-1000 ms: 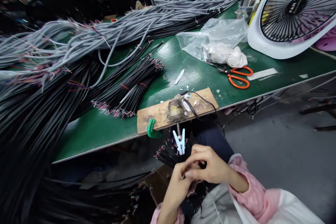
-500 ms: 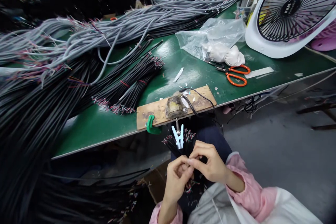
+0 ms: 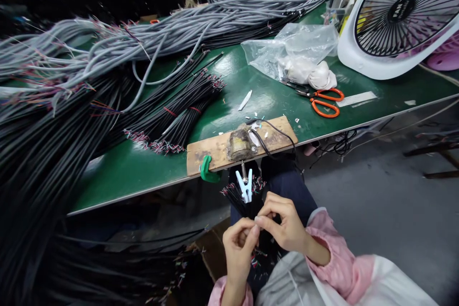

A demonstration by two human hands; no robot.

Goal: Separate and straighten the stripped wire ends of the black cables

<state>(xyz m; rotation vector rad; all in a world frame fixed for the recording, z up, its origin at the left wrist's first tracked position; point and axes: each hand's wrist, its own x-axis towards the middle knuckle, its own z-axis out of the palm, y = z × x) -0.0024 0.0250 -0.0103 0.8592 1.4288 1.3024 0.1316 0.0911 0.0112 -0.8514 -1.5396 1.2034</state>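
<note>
My left hand [image 3: 239, 248] and my right hand [image 3: 283, 222] meet above my lap, their thumbs and fingertips pinched together. Whatever lies between the fingers is hidden or too small to make out. Just beyond them, a light blue clothes peg [image 3: 245, 185] sits on the metal shaft of a small motor [image 3: 239, 145]. Below the peg, a bundle of thin black cables [image 3: 234, 195] with stripped, coloured wire ends rests on my legs. More coloured wire ends [image 3: 255, 262] show beneath my hands.
The motor is fixed on a wooden board [image 3: 201, 155], held to the green table [image 3: 125, 186] by a green clamp [image 3: 208, 170]. Black cable bundles [image 3: 179, 110] and grey cables [image 3: 172, 33] lie left. Orange-handled scissors [image 3: 325, 103], a plastic bag [image 3: 263, 55] and a fan [image 3: 346, 48] stand right.
My left hand has shifted slightly left and its fingers have turned a little. My right hand stays almost in place, fingertips still against the left. The view has moved slightly.
</note>
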